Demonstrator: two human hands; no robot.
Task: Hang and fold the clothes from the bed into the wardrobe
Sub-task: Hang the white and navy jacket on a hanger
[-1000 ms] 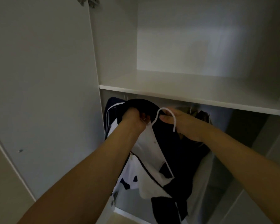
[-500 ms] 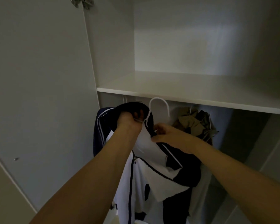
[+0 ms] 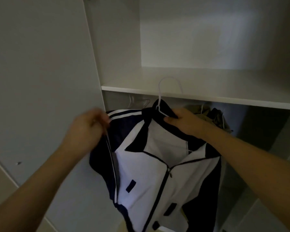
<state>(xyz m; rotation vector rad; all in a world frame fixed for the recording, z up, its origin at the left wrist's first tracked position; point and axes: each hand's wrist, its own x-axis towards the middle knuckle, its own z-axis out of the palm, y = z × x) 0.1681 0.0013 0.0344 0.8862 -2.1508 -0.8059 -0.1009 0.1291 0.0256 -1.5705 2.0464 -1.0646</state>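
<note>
Seemingly both hands grip the jacket between them.

My left hand is motion-blurred, its fingers indistinct. My right hand hides the hanger shoulder; below, the jacket hem is cut off.

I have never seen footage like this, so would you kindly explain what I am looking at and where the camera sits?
There is no machine here: a person wears a camera on the head, looking forward and down at their own bare arms. They stand at an open wardrobe. The right hand grips the collar of a navy and white jacket, which sits on a white hanger. The left hand, blurred, pinches the jacket's shoulder edge. The hanger's hook rises in front of a white shelf. Below the shelf, olive clothes already hang.
</note>
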